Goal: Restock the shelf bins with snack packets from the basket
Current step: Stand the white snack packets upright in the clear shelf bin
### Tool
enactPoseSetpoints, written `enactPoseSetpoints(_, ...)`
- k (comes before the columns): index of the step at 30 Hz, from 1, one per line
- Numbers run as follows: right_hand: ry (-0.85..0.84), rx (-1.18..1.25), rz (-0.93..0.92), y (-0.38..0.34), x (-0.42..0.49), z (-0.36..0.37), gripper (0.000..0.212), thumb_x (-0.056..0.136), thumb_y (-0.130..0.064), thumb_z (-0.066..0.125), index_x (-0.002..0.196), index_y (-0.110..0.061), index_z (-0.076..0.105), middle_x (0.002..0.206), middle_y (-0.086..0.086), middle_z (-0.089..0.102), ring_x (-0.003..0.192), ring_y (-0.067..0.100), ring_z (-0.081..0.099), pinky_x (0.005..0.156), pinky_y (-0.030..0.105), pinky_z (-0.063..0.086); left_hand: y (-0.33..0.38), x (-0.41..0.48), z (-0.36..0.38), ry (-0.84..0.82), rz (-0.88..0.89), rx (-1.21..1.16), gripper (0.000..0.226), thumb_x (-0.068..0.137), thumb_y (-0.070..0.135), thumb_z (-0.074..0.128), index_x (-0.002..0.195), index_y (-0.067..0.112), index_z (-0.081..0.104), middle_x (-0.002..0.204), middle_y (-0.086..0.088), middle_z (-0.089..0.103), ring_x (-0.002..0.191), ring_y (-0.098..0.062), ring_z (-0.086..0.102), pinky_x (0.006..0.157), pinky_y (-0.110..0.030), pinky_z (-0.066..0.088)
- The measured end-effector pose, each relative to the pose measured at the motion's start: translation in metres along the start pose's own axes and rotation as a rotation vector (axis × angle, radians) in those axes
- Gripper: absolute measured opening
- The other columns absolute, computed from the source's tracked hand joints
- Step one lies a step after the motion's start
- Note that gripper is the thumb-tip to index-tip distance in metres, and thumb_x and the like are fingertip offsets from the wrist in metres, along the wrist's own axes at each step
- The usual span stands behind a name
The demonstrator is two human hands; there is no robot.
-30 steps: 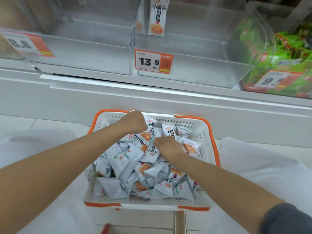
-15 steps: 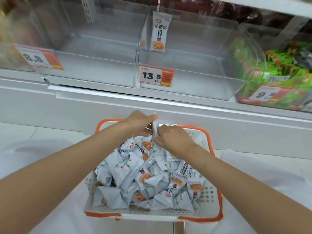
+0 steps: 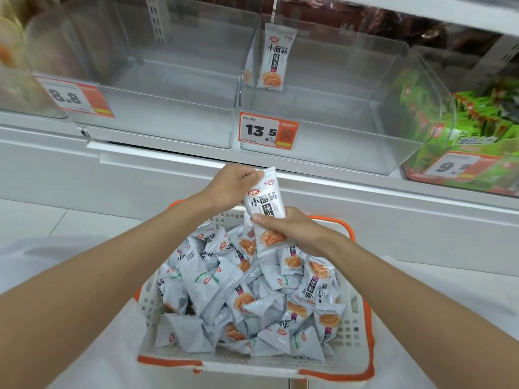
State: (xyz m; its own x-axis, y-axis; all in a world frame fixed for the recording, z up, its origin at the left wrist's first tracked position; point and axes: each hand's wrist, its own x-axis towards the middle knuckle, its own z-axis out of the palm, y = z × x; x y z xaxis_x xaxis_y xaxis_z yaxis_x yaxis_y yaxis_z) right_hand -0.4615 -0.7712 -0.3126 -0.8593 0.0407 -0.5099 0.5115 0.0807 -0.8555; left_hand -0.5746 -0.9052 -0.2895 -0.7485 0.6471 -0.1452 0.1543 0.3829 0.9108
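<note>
A white snack packet (image 3: 264, 203) with black characters is held upright above the basket, just below the shelf edge. My left hand (image 3: 233, 186) pinches its top corner and my right hand (image 3: 292, 231) grips its lower half. Beneath them a white basket (image 3: 252, 363) with orange trim holds several of the same pale packets (image 3: 224, 290). Straight ahead is a clear shelf bin (image 3: 323, 119) with a 13.5 price tag (image 3: 266, 130) and one sample packet (image 3: 275, 60) hanging at its back.
Left of it is another clear bin (image 3: 168, 108), bare inside, beside an 8.8 tag (image 3: 73, 96). To the right a bin of green packets (image 3: 477, 127) carries a 9.9 tag. A white shelf ledge (image 3: 365, 186) runs across in front of the bins.
Both hands came out of the basket's pile and rose with one packet, which now stands upright between them. The view has tilted up toward the bins.
</note>
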Motion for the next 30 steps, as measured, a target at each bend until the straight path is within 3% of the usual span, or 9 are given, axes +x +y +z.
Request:
enactPoseSetpoints(2,0.003,0.050,-0.027,0.001,-0.001,0.004,0.029,0.083,-0.032,0.074,0.102,-0.011,0.067,0.089,0.003,0.072,0.079,0.016,0.068,0.075,0.026,0.054,-0.002,0.004,-0.001,0.064,0.039,0.014,0.037,0.099,0.023,0.053,0.081,-0.005,0.068,0.069,-0.016,0.068,0.054,-0.013,0.055,0.050,-0.022,0.043)
enactPoseSetpoints(6,-0.022,0.001,-0.068,-0.001,0.001,0.006,0.018,0.078,-0.023,0.079,0.089,-0.016,0.067,0.076,-0.004,0.071,0.071,0.009,0.066,0.075,0.025,0.054,-0.005,0.009,-0.004,0.141,0.038,0.020,0.026,0.095,0.025,0.061,0.078,0.011,0.074,0.066,0.000,0.070,0.055,-0.009,0.057,0.055,-0.025,0.044)
enactPoseSetpoints(12,-0.054,-0.183,-0.121,-0.004,-0.003,0.004,0.023,0.076,-0.012,0.082,0.084,-0.022,0.064,0.065,-0.013,0.068,0.061,-0.003,0.064,0.057,0.012,0.049,-0.006,0.008,-0.003,0.149,0.020,-0.010,0.032,0.095,0.027,0.062,0.081,0.000,0.074,0.073,-0.017,0.071,0.060,-0.020,0.056,0.059,-0.032,0.042)
enactPoseSetpoints(14,-0.106,-0.184,-0.121,-0.005,-0.008,0.005,0.030,0.079,-0.011,0.080,0.100,-0.022,0.062,0.080,-0.013,0.071,0.075,-0.002,0.069,0.066,0.015,0.053,-0.003,0.008,-0.005,0.108,0.047,0.020,0.031,0.095,0.027,0.061,0.078,0.004,0.074,0.068,-0.009,0.071,0.059,-0.016,0.057,0.060,-0.030,0.043)
enactPoseSetpoints(17,-0.039,-0.040,-0.108,-0.011,-0.010,-0.004,0.033,0.090,-0.020,0.068,0.122,-0.013,0.060,0.111,0.003,0.072,0.101,0.021,0.070,0.095,0.040,0.054,0.006,0.010,-0.012,0.079,0.091,0.049,0.030,0.096,0.024,0.059,0.068,0.018,0.069,0.057,0.011,0.066,0.052,-0.001,0.055,0.057,-0.024,0.043)
enactPoseSetpoints(21,0.051,-0.079,-0.104,-0.026,-0.016,-0.026,0.026,0.095,-0.027,0.061,0.111,-0.008,0.069,0.106,0.009,0.074,0.104,0.036,0.067,0.101,0.054,0.047,0.022,0.009,-0.016,0.104,0.135,-0.009,0.034,0.097,0.019,0.058,0.065,0.018,0.067,0.056,0.009,0.065,0.051,-0.003,0.054,0.055,-0.025,0.042)
enactPoseSetpoints(23,0.057,-0.129,-0.131,-0.035,-0.022,-0.032,0.026,0.093,-0.028,0.063,0.110,-0.010,0.071,0.103,0.006,0.075,0.099,0.034,0.069,0.096,0.049,0.052,0.030,0.010,-0.017,0.121,0.144,-0.033,0.034,0.097,0.018,0.057,0.065,0.014,0.067,0.055,0.009,0.064,0.051,-0.004,0.053,0.054,-0.024,0.042)
enactPoseSetpoints(26,0.027,-0.124,-0.174,-0.052,-0.029,-0.045,0.024,0.090,-0.016,0.067,0.112,-0.009,0.069,0.102,0.004,0.075,0.085,0.014,0.072,0.077,0.024,0.055,0.055,0.016,-0.021,0.166,0.169,-0.086,0.027,0.096,0.019,0.060,0.075,0.006,0.070,0.062,0.003,0.065,0.057,-0.011,0.055,0.059,-0.030,0.045)
enactPoseSetpoints(30,0.042,-0.001,-0.220,-0.081,-0.036,-0.077,0.028,0.082,-0.011,0.069,0.111,-0.008,0.069,0.108,0.011,0.073,0.097,0.024,0.070,0.092,0.034,0.055,0.102,0.025,-0.029,0.145,0.185,-0.325,0.019,0.091,0.018,0.067,0.108,0.009,0.065,0.094,-0.006,0.071,0.078,-0.012,0.070,0.072,-0.030,0.060)
